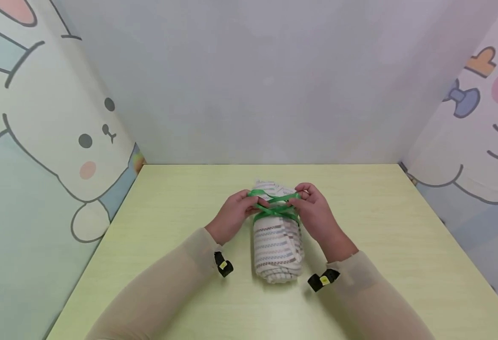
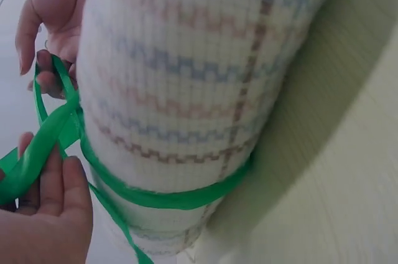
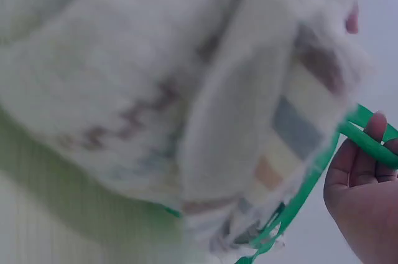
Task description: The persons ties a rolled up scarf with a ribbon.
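A rolled towel, white with striped rows of blue, brown and pink, lies lengthwise on the table. Green ribbon circles it toward its far end and crosses on top. My left hand pinches one part of the ribbon at the roll's left side. On the other side, my right hand holds another part between thumb and fingers. The left wrist view shows the ribbon crossing between the two hands. A loose towel fold fills much of the right wrist view, with the right fingers on the ribbon beside it.
The pale yellow-green table extends around the roll and meets a plain grey wall at the back. Cartoon-printed panels stand at the left and right. Small black wrist cameras sit at both cuffs.
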